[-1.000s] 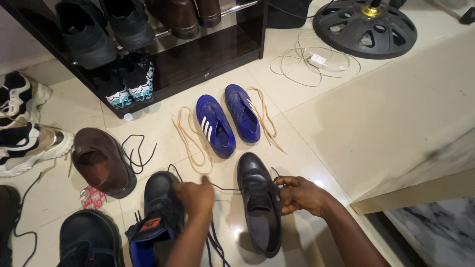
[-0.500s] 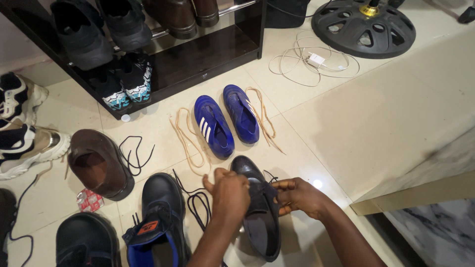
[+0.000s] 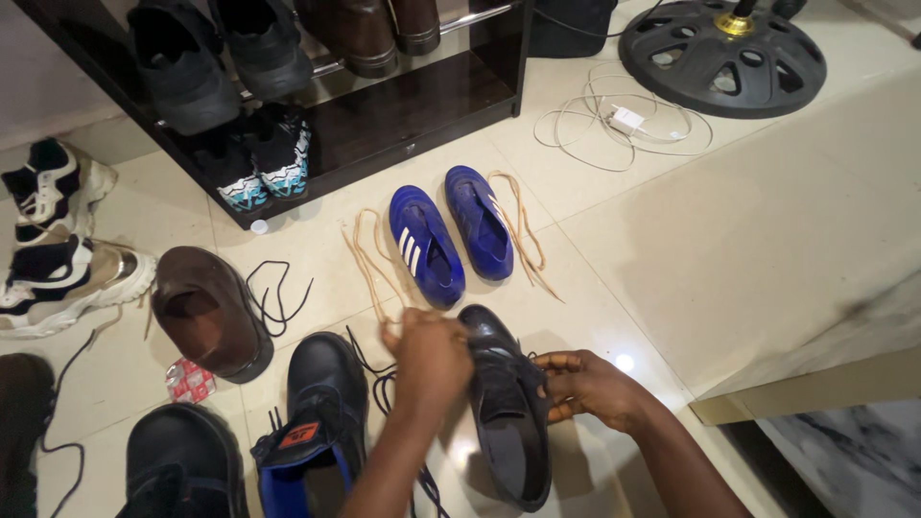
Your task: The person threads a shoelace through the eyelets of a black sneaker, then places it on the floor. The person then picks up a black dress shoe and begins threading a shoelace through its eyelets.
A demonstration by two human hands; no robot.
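Working from the left side of the floor: a brown leather shoe [image 3: 209, 312] is lying beside a loose black lace [image 3: 278, 297], and a black ankle boot with a blue lining [image 3: 321, 422] is standing just left of the hands. The left hand [image 3: 430, 357] is curling over the laced part of a glossy black leather dress shoe [image 3: 504, 408], its fingers closing on a thin black shoelace [image 3: 384, 384] that is trailing off to the floor — the exact pinch is hidden behind the knuckles. The right hand [image 3: 587, 384] is pressing thumb and fingers together at the shoe's right eyelet edge, steadying it and seemingly gripping the lace there.

By the look of it, the lacing of this shoe is under way; the next move is calling for a fine threading of the lace tip through an eyelet while the other hand is keeping the shoe from twisting. The shoe is resting on the cream tiled floor [image 3: 729, 230], directly between both hands, touching each. Beyond it, a pair of blue football boots [image 3: 451, 235] is sitting with tan laces [image 3: 369, 264] alongside.
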